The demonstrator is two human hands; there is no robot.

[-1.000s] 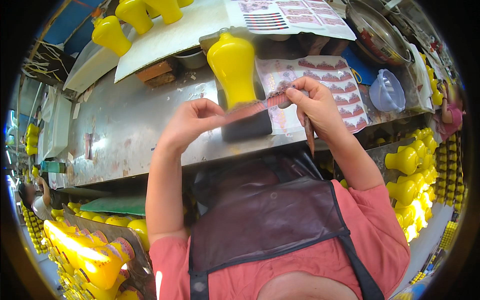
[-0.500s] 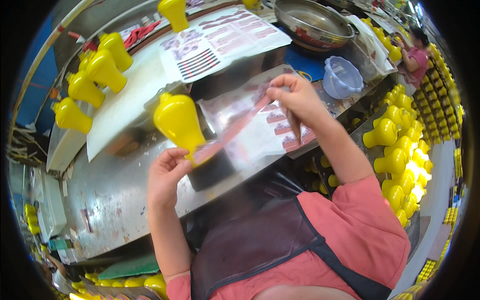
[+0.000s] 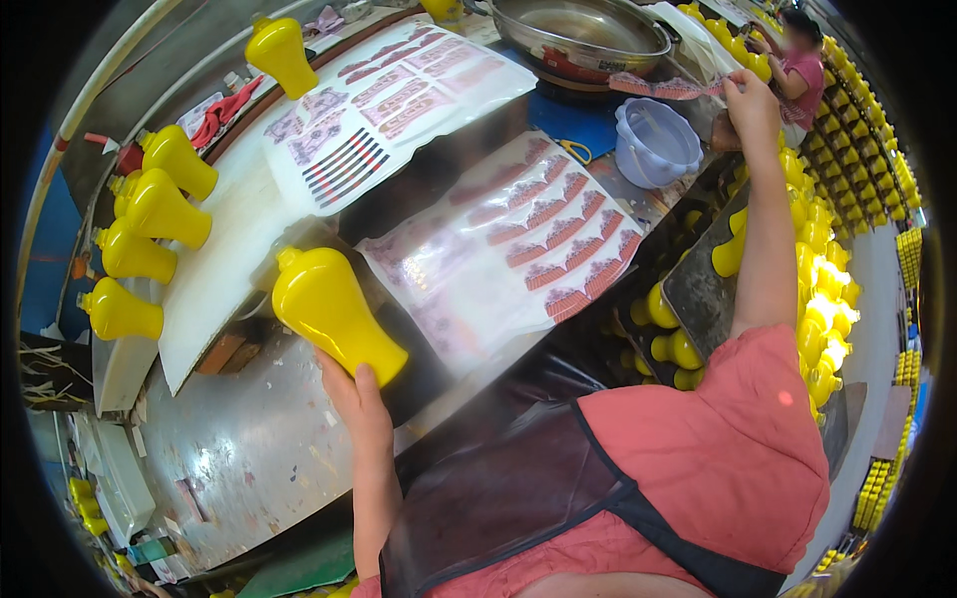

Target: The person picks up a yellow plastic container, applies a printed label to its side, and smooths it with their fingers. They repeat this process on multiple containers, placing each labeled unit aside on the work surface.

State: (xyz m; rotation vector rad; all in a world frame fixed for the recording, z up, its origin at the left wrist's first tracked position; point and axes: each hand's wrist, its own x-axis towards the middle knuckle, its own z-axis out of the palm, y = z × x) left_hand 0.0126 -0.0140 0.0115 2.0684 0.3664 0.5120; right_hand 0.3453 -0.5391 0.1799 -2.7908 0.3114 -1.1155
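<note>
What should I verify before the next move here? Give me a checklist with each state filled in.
1. Right hand has the printed strip: ok, pinched at one end.
2. Left hand at the yellow vase: ok, thumb against its lower end; the fingers are partly hidden.
3. Strip apart from the vase: ok, it is over by the lilac basin.
4. Strip not touching the basin: cannot tell; they overlap in this view.
5. Vase standing upright: cannot tell; the wide lens tilts things.
6. Printed sheet beside the vase uncovered by hands: ok.
</note>
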